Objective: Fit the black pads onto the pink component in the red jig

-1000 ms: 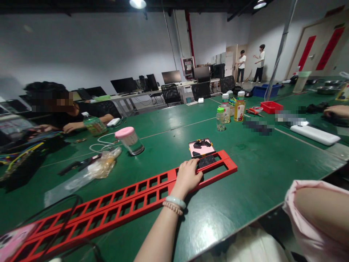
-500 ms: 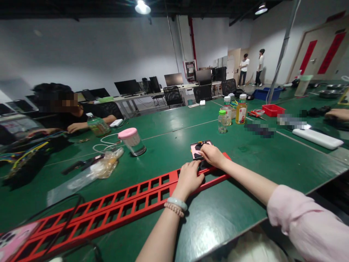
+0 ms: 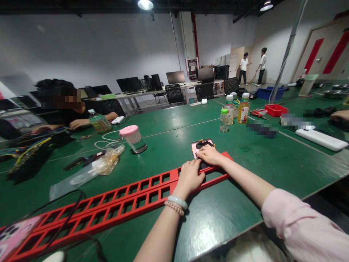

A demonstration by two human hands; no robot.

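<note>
The fingers of the left hand (image 3: pixel 190 178) curl over the red frame (image 3: pixel 173 175), bent close together; whether they grip anything under them I cannot tell. The fingers of the right hand (image 3: pixel 210 155) are bunched just beyond, at the near edge of a shallow pink-lined box (image 3: pixel 194 147), their tips hidden, so I cannot tell what they pinch. Black pieces (image 3: pixel 203 143) lie in that box, and a dark block (image 3: pixel 205 165) shows in the frame between the hands. The frame (a long one, with two rows of openings) runs across the green counter (image 3: pixel 163 145) to the lower left, where a pink patterned item (image 3: pixel 20 236) lies on it. Farther out stand a pink-lidded jar (image 3: pixel 136 141) near a clear bag (image 3: pixel 79 178), and a green-capped bottle (image 3: pixel 224 123) beside an orange drink (image 3: pixel 243 111)
</note>
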